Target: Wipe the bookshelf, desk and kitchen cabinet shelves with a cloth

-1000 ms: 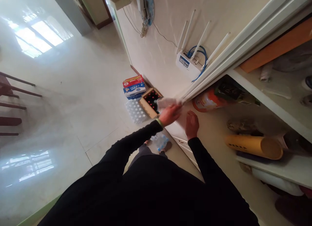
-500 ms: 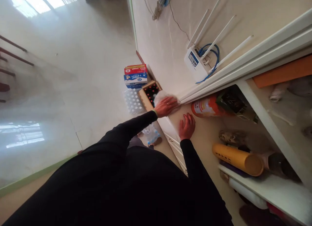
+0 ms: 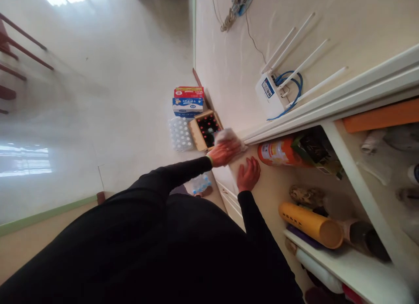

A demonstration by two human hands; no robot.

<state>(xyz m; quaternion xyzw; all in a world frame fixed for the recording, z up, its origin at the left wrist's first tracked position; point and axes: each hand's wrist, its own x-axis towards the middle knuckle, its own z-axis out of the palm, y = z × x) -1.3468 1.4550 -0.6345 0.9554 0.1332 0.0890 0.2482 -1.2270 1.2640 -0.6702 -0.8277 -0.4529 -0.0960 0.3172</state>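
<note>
My left hand (image 3: 225, 153) presses a whitish cloth (image 3: 225, 136) against the end of the pale cabinet shelf (image 3: 266, 181); its fingers are slightly blurred. To the right of it, my right hand (image 3: 248, 174) lies on the same surface, fingers spread and nothing in them. An orange canister (image 3: 276, 153) with a white label lies close to the right fingertips. Just past the cloth, on the floor, is an open carton (image 3: 198, 137) holding several dark bottles with red caps.
A white router (image 3: 271, 94) with several antennas and a blue cable is by the wall. On the shelves are a yellow cylinder (image 3: 310, 224) and a dark green box (image 3: 316, 149). A blue box (image 3: 188, 105) and wrapped bottles (image 3: 180, 133) stand on the floor.
The cloth under my left hand has shifted slightly right and down, and its shape has changed. My right hand stays on the shelf surface. The view has also shifted a little.
</note>
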